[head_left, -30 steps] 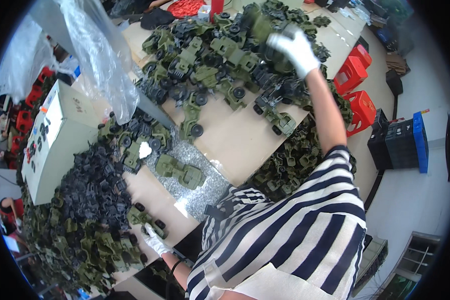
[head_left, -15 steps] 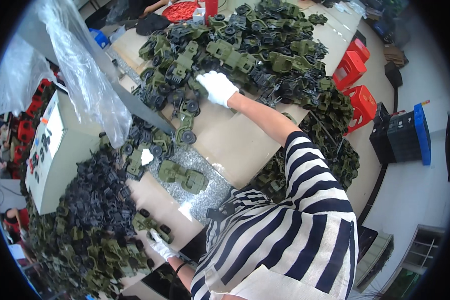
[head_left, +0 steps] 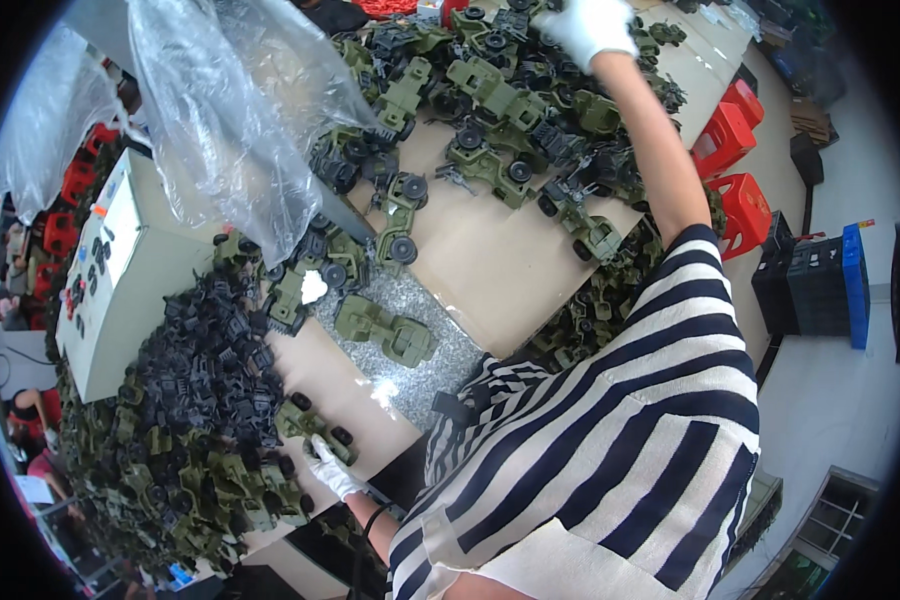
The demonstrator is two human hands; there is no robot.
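Note:
My left hand (head_left: pixel 332 470), in a white glove, is at the near left with its fingers closed on the edge of a green toy jeep (head_left: pixel 295 417) with black wheels. My right hand (head_left: pixel 588 30), also white-gloved, reaches far out over the heap of green toy jeeps (head_left: pixel 490 88) at the back. Motion smears its fingers, so I cannot see whether they hold anything. A green toy vehicle body (head_left: pixel 384 331) without visible wheels lies on the speckled grey surface between my arms. Two toy jeeps, one green jeep (head_left: pixel 585 232) among them, lie at the heap's near edge.
Black plastic parts (head_left: pixel 220 350) are heaped at left, beside more green toy vehicles (head_left: pixel 170 480). Clear plastic sheeting (head_left: pixel 240 120) hangs over a slanted grey bar. A pale box (head_left: pixel 135 270) stands at left. Red stools (head_left: pixel 725 140) and black crates (head_left: pixel 815 290) stand at right.
My right hand has moved farther away and to the right across the heap. Several toy jeeps now lie nearer on the tan board. My left hand stays at the same jeep; the view has shifted slightly.

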